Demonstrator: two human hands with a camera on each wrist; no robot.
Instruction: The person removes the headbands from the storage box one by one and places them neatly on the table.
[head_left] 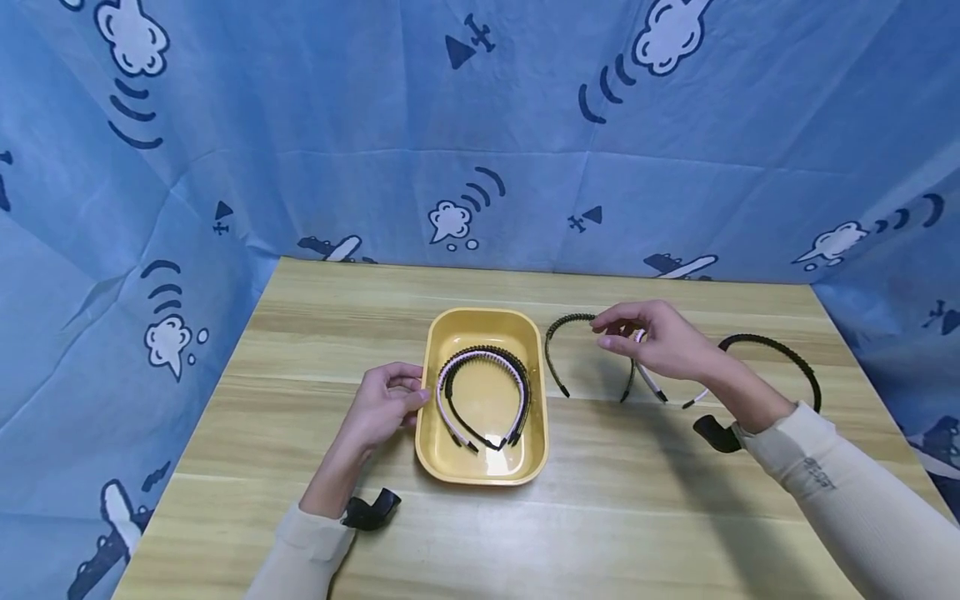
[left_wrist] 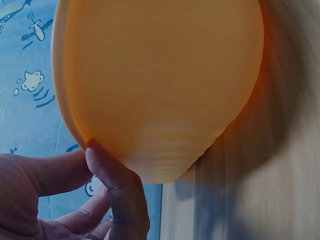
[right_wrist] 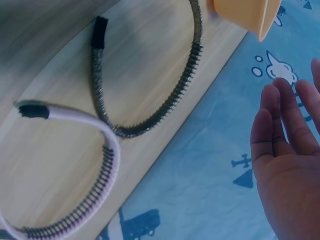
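My left hand (head_left: 382, 408) pinches the left rim of a yellow plastic bin (head_left: 543, 400), thumb and fingers on either side of the edge. Inside the bin lie black headbands (head_left: 529, 387) and a lilac headband (head_left: 441, 392), overlapping in a loop. Over the table to the right, my right hand (head_left: 651, 337) holds nothing, its fingers relaxed and slightly bent. Below it are a dark toothed headband (right_wrist: 187, 75) and a lilac headband (right_wrist: 114, 160), both partly hidden by the hand in the head view.
Farther right on the wooden table (head_left: 600, 517) lies a black headband (head_left: 787, 348), partly behind the right forearm. A blue patterned cloth (head_left: 360, 100) hangs along the back and sides of the table.
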